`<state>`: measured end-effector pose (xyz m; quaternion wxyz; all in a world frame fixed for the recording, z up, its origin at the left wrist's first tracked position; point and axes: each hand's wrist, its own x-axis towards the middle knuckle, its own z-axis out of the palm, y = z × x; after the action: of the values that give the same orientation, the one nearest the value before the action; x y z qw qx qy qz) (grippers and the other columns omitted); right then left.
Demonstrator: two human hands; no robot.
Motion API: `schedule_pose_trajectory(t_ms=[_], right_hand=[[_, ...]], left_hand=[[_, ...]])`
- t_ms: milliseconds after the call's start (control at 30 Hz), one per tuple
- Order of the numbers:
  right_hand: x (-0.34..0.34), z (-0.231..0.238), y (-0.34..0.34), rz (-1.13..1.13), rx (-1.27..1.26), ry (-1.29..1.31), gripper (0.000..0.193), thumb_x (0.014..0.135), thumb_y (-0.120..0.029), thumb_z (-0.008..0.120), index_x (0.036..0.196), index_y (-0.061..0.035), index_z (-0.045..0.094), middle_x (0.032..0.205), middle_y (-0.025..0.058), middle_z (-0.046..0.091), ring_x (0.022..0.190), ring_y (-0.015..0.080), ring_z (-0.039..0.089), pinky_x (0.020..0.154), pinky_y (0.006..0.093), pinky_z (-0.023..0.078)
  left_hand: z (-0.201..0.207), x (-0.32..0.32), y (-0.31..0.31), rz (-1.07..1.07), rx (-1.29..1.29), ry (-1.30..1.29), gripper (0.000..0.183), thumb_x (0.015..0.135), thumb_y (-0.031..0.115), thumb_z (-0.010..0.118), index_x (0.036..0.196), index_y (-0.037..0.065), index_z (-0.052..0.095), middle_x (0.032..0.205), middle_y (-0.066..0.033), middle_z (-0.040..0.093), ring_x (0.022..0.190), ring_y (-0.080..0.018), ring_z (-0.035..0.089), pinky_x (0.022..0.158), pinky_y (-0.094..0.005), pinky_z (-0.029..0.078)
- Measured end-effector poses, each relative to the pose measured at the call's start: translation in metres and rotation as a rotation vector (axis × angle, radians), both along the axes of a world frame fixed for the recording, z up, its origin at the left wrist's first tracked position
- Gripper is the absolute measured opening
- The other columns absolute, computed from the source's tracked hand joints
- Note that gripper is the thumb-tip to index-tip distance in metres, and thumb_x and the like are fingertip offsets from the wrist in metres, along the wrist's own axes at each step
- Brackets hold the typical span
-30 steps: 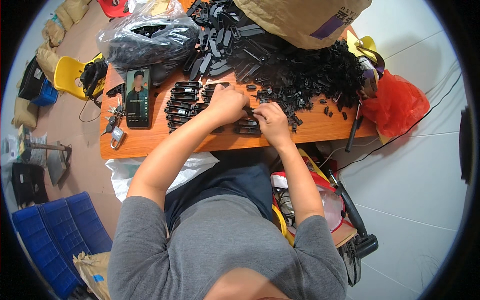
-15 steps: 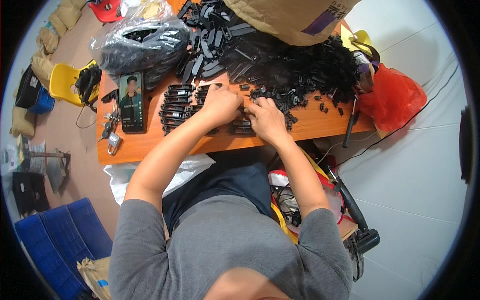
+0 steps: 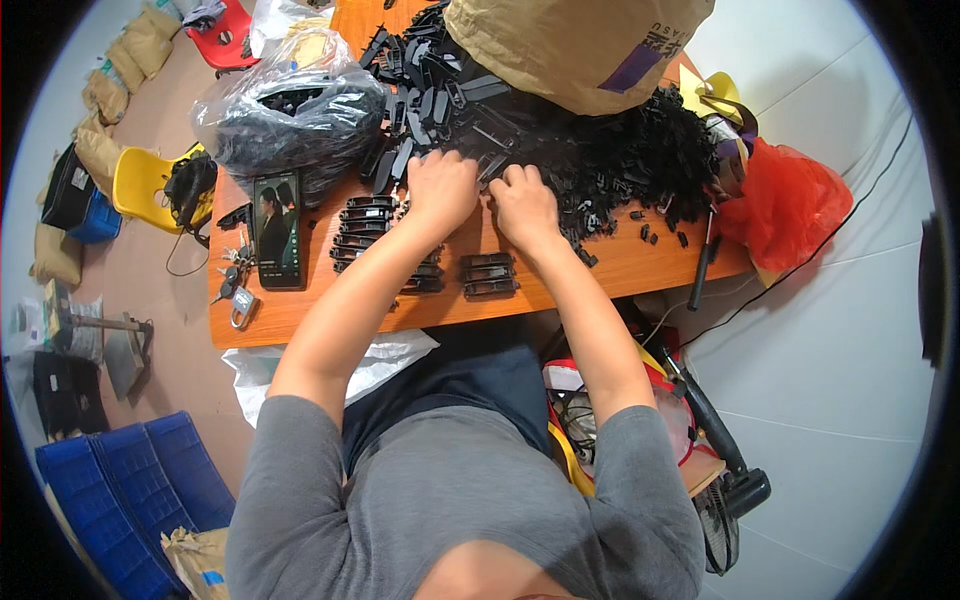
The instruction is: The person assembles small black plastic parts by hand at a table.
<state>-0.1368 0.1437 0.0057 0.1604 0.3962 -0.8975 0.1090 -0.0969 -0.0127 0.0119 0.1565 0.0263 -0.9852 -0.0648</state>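
My left hand [image 3: 441, 190] and my right hand [image 3: 523, 205] rest side by side on the orange table [image 3: 620, 268], at the near edge of a big heap of small black plastic parts [image 3: 600, 160]. The fingers of both hands curl down into the loose parts; what they grip is hidden. Just in front of my right wrist lies a short stack of assembled black pieces [image 3: 488, 274]. Rows of the same stacked pieces [image 3: 365, 228] lie under and left of my left forearm.
A phone [image 3: 278, 230] with a lit screen and a bunch of keys [image 3: 236, 290] lie at the table's left. A clear bag of black parts [image 3: 290, 110] and a brown sack [image 3: 580, 45] stand behind. A red bag [image 3: 790, 205], yellow stool [image 3: 140, 180] and blue crates [image 3: 110, 490] surround the table.
Both hands have moved away from the near stack of assembled pieces and up into the heap of loose black parts. The stack now lies uncovered by the table's front edge.
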Motion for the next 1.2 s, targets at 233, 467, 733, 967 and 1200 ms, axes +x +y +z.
schedule_pose_trajectory(t_ms=[233,467,733,967,1200], right_hand=[[0.017,0.007,0.022,-0.124,-0.287,-0.004,0.019,0.075,-0.013,0.073,0.088,-0.0087,0.061,0.095,0.0071,0.064,0.091,0.0304,0.057,0.075,0.0393,0.052],[0.035,0.005,0.03,-0.183,-0.426,-0.117,0.018,0.077,-0.011,0.072,0.094,-0.0072,0.064,0.096,0.0072,0.067,0.093,0.0301,0.059,0.078,0.0407,0.051],[0.05,0.027,0.026,-0.2,-0.894,-0.542,0.02,0.087,-0.007,0.069,0.106,-0.002,0.067,0.093,0.0071,0.069,0.078,0.0122,0.062,0.071,0.0267,0.05],[0.058,0.017,0.037,-0.21,-0.908,-0.572,0.013,0.085,-0.009,0.069,0.096,-0.0024,0.068,0.087,0.0103,0.068,0.072,0.0188,0.064,0.066,0.0301,0.05],[0.06,-0.001,0.051,-0.062,-0.718,-0.432,0.009,0.079,-0.008,0.071,0.088,-0.0053,0.071,0.091,0.0086,0.07,0.09,0.0264,0.064,0.08,0.0355,0.051]], left_hand=[[0.005,-0.015,0.006,0.058,-0.132,-0.023,0.015,0.075,0.029,0.07,0.081,0.016,0.075,0.087,-0.003,0.063,0.09,-0.0215,0.061,0.076,-0.0402,0.039],[-0.002,-0.016,-0.005,0.025,0.302,0.105,0.017,0.078,0.023,0.067,0.078,0.006,0.071,0.095,-0.0106,0.068,0.091,-0.0353,0.064,0.079,-0.0437,0.05],[0.051,0.026,-0.006,-0.227,1.649,-0.293,0.059,0.082,-0.003,0.063,0.135,0.012,0.044,0.109,-0.0057,0.055,0.088,-0.0122,0.062,0.075,-0.0278,0.059],[-0.012,0.018,-0.015,-0.319,1.096,-0.358,0.021,0.082,0.004,0.072,0.099,0.005,0.06,0.096,-0.0017,0.062,0.089,-0.0111,0.063,0.077,-0.0271,0.053],[0.001,0.038,-0.001,-0.412,0.427,-0.247,0.034,0.073,0.019,0.078,0.102,0.01,0.064,0.093,-0.0057,0.072,0.096,-0.0269,0.063,0.084,-0.0404,0.046]])
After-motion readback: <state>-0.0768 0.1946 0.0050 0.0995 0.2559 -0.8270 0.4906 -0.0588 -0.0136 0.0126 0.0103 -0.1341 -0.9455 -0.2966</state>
